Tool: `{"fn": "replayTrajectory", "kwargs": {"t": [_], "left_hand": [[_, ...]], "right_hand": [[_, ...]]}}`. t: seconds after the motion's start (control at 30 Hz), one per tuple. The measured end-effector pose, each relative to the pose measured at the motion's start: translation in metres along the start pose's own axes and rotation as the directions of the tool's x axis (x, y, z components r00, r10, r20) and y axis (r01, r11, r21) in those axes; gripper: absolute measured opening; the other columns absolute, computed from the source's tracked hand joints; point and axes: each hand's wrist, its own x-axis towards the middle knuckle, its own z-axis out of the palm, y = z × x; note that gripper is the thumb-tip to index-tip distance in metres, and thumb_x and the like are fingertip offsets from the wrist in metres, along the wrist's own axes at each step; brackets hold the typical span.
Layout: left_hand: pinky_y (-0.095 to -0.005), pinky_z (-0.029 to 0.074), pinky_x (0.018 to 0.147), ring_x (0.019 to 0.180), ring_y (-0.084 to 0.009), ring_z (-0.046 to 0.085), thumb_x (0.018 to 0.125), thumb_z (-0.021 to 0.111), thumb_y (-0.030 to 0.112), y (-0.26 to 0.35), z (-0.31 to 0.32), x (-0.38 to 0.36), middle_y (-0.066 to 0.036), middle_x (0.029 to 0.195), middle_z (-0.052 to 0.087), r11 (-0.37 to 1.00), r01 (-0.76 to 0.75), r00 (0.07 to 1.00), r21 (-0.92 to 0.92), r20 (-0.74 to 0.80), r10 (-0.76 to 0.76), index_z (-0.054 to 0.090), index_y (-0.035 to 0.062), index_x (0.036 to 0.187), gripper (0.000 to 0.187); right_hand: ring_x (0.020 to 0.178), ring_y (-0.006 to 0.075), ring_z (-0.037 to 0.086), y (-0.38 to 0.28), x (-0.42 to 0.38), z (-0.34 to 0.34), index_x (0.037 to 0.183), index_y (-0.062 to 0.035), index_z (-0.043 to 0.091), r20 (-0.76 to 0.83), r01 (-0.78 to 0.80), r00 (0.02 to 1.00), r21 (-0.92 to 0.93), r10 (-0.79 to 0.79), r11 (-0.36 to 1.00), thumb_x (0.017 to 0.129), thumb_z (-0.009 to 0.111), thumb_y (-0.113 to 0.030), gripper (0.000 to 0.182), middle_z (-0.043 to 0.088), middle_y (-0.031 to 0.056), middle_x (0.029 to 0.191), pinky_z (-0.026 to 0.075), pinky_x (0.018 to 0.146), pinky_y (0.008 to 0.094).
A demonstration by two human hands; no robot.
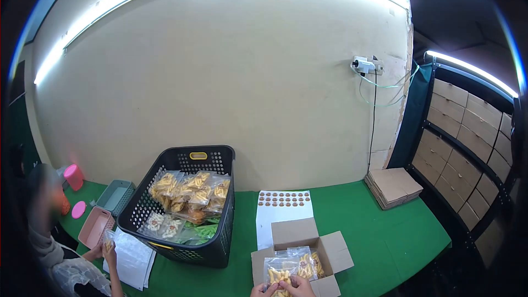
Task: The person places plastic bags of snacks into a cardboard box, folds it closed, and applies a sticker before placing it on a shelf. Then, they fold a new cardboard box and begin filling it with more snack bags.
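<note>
Head view: the only camera, looking down over a green desk [379, 231].
Left hand [263, 290]: at the bottom edge, mostly cut off, fingers curled, grip clamped on the left lower corner of a snack bag [280, 275].
Right hand [300, 286]: just beside the left, knuckles up, fingers bent, grip clamped on the same bag's right lower corner.
Snack bag: clear, with yellow snacks inside, held upright over the near edge of an open box [330, 250]; more bags stand in the box behind it.
Sticker sheet [282, 209]: flat on the desk just behind the box.
Basket [187, 209]: black, left of the box, full of snack bags.
Flat cartons [393, 186]: stacked far right by the wall.
Co-worker's hand [109, 247]: lower left, holding a small bag.
</note>
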Motion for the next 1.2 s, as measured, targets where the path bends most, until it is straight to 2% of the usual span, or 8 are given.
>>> {"fn": "replayTrajectory", "kwargs": {"t": [0.13, 0.27, 0.37, 0.43, 0.53, 0.7, 0.8, 1.2], "left_hand": [[-0.0183, 0.034, 0.044, 0.051, -0.0021, 0.042, 0.084, 0.057, 0.037, -0.007, -0.004, 0.005, 0.005, 0.065, 0.053, 0.998, 0.053, 0.998, -0.028, 0.040, -0.052, 0.062, 0.0032, 0.095, 0.036], [-0.0203, 0.043, 0.072, 0.082, -0.0071, 0.054, 0.083, 0.061, 0.022, -0.016, -0.020, 0.019, -0.003, 0.085, 0.061, 0.998, -0.045, 0.999, 0.048, 0.009, 0.045, 0.059, 0.0000, 0.095, 0.025], [-0.0212, 0.042, 0.074, 0.081, -0.0074, 0.052, 0.087, 0.053, 0.019, 0.008, -0.014, 0.026, -0.002, 0.084, 0.058, 0.973, -0.164, 0.981, -0.165, -0.134, 0.142, 0.056, 0.0001, 0.092, 0.020], [-0.0207, 0.042, 0.072, 0.076, -0.0069, 0.050, 0.089, 0.050, 0.018, -0.003, -0.022, 0.037, 0.000, 0.080, 0.055, 0.963, -0.231, 0.955, -0.139, -0.219, 0.198, 0.055, 0.0001, 0.086, 0.019], [-0.0217, 0.041, 0.061, 0.066, -0.0059, 0.047, 0.090, 0.047, 0.018, 0.005, -0.019, 0.041, 0.002, 0.070, 0.051, 0.955, -0.296, 0.907, 0.029, -0.306, 0.290, 0.052, 0.0004, 0.077, 0.023], [-0.0274, 0.039, 0.050, 0.054, -0.0131, 0.050, 0.086, 0.054, 0.018, 0.005, -0.016, 0.052, -0.006, 0.061, 0.053, 0.864, -0.306, 0.793, 0.401, -0.395, 0.464, 0.054, -0.0010, 0.072, 0.024], [-0.0305, 0.041, 0.053, 0.057, -0.0216, 0.052, 0.087, 0.049, 0.014, 0.027, -0.008, 0.049, -0.012, 0.064, 0.053, 0.748, -0.326, 0.811, 0.578, -0.235, 0.536, 0.054, -0.0021, 0.075, 0.021], [-0.0269, 0.040, 0.053, 0.056, -0.0155, 0.050, 0.078, 0.063, 0.014, 0.035, 0.005, 0.061, -0.008, 0.062, 0.051, 0.767, -0.364, 0.842, 0.528, -0.166, 0.514, 0.057, -0.0012, 0.073, 0.017]], "right_hand": [[0.056, 0.0077, 0.035, -0.025, -0.001, -0.009, 0.070, -0.0038, 0.045, 0.097, -0.080, 0.992, -0.005, 0.080, 0.997, 0.082, 0.062, -0.022, 0.028, 0.035, -0.0024, 0.060, 0.031, 0.047, 0.0262], [0.054, 0.0077, 0.034, -0.014, 0.000, -0.009, 0.067, -0.0047, 0.044, 0.046, -0.038, 0.998, 0.039, 0.036, 0.999, 0.079, 0.064, -0.023, 0.030, 0.036, -0.0022, 0.059, 0.030, 0.047, 0.0260], [0.057, 0.0091, 0.037, -0.011, 0.001, -0.007, 0.070, -0.0045, 0.047, 0.011, -0.021, 1.000, -0.010, 0.021, 1.000, 0.077, 0.067, -0.027, 0.031, 0.041, -0.0008, 0.062, 0.032, 0.049, 0.0259], [0.063, 0.0115, 0.046, -0.012, 0.004, -0.008, 0.078, -0.0038, 0.053, 0.080, -0.153, 0.983, -0.121, 0.164, 0.981, 0.076, 0.067, -0.031, 0.031, 0.050, 0.0024, 0.070, 0.039, 0.055, 0.0269], [0.068, 0.0100, 0.058, 0.013, 0.021, -0.015, 0.095, 0.0005, 0.058, 0.019, 0.038, 0.999, -0.157, -0.036, 0.987, 0.076, 0.068, -0.021, 0.030, 0.062, 0.0045, 0.080, 0.046, 0.062, 0.0217], [0.063, 0.0116, 0.055, -0.005, 0.037, -0.013, 0.092, 0.0019, 0.059, 0.139, 0.151, 0.984, -0.316, -0.112, 0.937, 0.074, 0.068, -0.029, 0.036, 0.060, 0.0074, 0.075, 0.045, 0.059, 0.0253], [0.061, 0.0119, 0.054, -0.017, 0.048, -0.020, 0.089, 0.0030, 0.058, 0.232, 0.106, 0.973, -0.382, -0.015, 0.918, 0.075, 0.067, -0.028, 0.036, 0.059, 0.0084, 0.074, 0.044, 0.057, 0.0257], [0.050, 0.0072, 0.040, 0.003, 0.063, -0.017, 0.070, 0.0007, 0.052, 0.129, 0.077, 0.991, -0.291, -0.041, 0.954, 0.079, 0.060, -0.020, 0.024, 0.045, 0.0034, 0.052, 0.034, 0.046, 0.0246]]}}
